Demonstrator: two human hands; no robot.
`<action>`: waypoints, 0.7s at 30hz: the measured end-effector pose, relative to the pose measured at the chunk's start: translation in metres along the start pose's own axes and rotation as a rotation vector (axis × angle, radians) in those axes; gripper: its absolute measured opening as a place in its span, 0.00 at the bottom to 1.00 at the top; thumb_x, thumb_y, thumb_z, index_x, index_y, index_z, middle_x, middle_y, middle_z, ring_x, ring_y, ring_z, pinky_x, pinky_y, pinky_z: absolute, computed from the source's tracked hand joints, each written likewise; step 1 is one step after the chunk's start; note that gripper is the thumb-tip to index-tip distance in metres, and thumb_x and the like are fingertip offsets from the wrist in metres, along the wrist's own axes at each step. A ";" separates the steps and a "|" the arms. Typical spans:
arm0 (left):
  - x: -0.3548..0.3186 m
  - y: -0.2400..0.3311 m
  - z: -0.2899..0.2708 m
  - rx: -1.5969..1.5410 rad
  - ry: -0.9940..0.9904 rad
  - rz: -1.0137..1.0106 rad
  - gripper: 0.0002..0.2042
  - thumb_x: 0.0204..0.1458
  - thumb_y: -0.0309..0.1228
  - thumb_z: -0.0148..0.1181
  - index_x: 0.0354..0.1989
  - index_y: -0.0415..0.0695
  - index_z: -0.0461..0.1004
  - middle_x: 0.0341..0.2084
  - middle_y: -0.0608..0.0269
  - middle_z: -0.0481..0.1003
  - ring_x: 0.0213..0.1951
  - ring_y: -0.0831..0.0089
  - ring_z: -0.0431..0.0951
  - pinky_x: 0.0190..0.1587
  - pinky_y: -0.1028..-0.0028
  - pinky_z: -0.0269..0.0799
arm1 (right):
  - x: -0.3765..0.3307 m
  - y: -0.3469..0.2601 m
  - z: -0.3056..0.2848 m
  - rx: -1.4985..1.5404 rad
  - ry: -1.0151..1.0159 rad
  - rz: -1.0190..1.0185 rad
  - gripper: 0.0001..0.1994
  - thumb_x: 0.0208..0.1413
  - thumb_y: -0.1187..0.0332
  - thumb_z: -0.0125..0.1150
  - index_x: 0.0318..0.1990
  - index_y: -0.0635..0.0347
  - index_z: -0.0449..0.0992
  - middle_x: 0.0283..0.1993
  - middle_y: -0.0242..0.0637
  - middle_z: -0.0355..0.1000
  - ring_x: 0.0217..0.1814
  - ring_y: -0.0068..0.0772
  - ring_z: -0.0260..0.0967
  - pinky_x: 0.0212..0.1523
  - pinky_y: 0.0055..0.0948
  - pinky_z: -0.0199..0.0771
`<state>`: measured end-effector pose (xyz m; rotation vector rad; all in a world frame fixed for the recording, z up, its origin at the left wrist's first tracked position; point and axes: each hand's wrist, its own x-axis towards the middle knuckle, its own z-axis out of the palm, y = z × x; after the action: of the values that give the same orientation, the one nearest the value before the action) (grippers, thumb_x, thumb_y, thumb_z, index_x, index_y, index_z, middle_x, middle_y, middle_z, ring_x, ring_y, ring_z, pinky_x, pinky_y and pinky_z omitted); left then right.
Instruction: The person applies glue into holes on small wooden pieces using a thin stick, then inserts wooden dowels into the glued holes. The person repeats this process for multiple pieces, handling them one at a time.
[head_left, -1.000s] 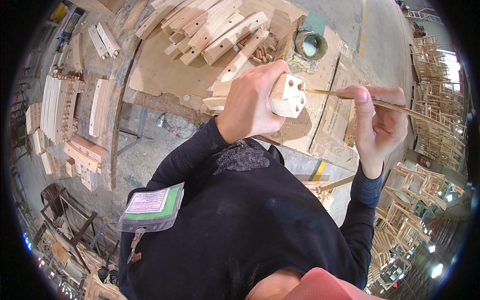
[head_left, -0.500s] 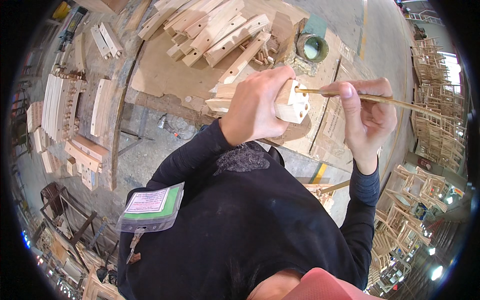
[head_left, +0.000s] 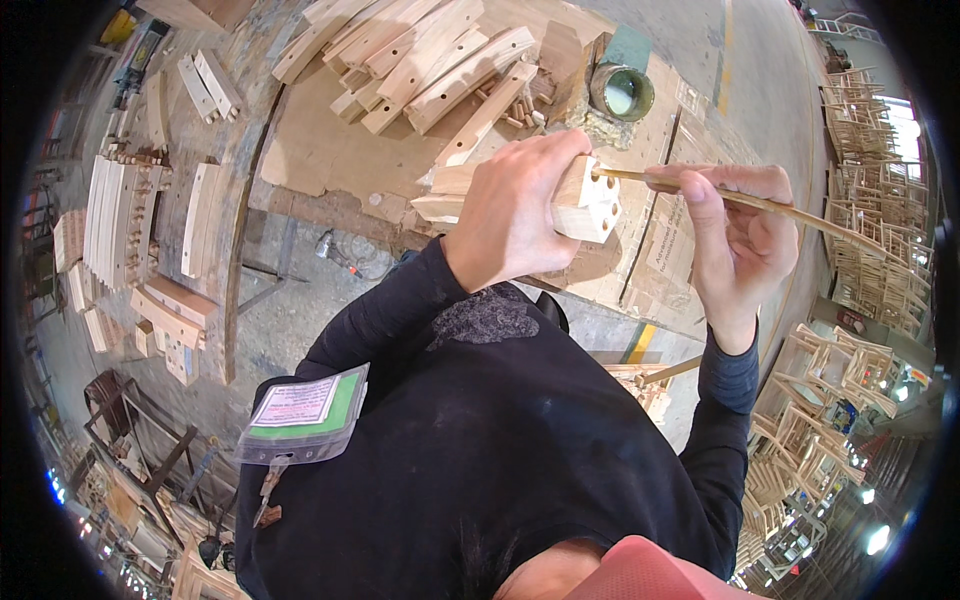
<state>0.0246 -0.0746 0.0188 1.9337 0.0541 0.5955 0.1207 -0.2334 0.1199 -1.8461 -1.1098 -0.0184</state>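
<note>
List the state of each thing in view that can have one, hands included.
left hand: closed around the wooden block.
wooden block: held up, drilled end showing open holes.
right hand: pinching the thin stick.
thin stick: tip in one of the block's holes.
green pot: open, on the bench.

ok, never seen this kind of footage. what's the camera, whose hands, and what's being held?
It is a fisheye camera worn on a person's head, looking down, so straight edges bend and the dark-sleeved torso fills the bottom. No robot: both hands are the wearer's. The left hand grips a pale wooden block with round holes drilled in its end. The right hand holds a thin stick whose tip is at one of those holes. Beyond them, a workbench carries drilled wooden slats and a green tin. A green badge hangs on the chest.
</note>
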 end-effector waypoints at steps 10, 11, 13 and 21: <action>0.002 0.000 -0.001 0.028 0.004 0.005 0.25 0.30 0.25 0.70 0.41 0.43 0.69 0.33 0.52 0.76 0.38 0.50 0.78 0.43 0.60 0.72 | 0.005 -0.017 -0.007 0.166 -0.179 0.085 0.12 0.64 0.81 0.54 0.45 0.60 0.56 0.43 0.60 0.78 0.50 0.44 0.79 0.52 0.34 0.79; 0.002 0.001 -0.001 0.039 -0.005 0.003 0.25 0.31 0.25 0.70 0.41 0.43 0.69 0.33 0.52 0.76 0.38 0.50 0.78 0.43 0.60 0.72 | 0.006 -0.015 -0.006 0.188 -0.175 0.085 0.12 0.64 0.81 0.54 0.45 0.60 0.56 0.43 0.60 0.78 0.50 0.44 0.79 0.52 0.34 0.79; 0.002 0.002 0.000 0.057 -0.023 -0.001 0.24 0.31 0.25 0.70 0.42 0.43 0.69 0.33 0.52 0.76 0.38 0.50 0.78 0.43 0.59 0.72 | 0.008 -0.010 -0.005 0.228 -0.167 0.086 0.12 0.64 0.81 0.54 0.45 0.60 0.56 0.43 0.61 0.78 0.50 0.44 0.79 0.52 0.33 0.78; 0.005 -0.005 -0.001 0.052 -0.014 0.018 0.25 0.30 0.27 0.70 0.41 0.43 0.68 0.34 0.51 0.76 0.39 0.49 0.78 0.43 0.58 0.72 | 0.009 -0.012 -0.007 0.082 -0.121 -0.003 0.13 0.62 0.82 0.57 0.45 0.62 0.57 0.40 0.62 0.77 0.44 0.43 0.81 0.48 0.36 0.82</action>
<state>0.0300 -0.0700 0.0167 1.9902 0.0437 0.5981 0.1206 -0.2305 0.1365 -1.7913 -1.1795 0.1361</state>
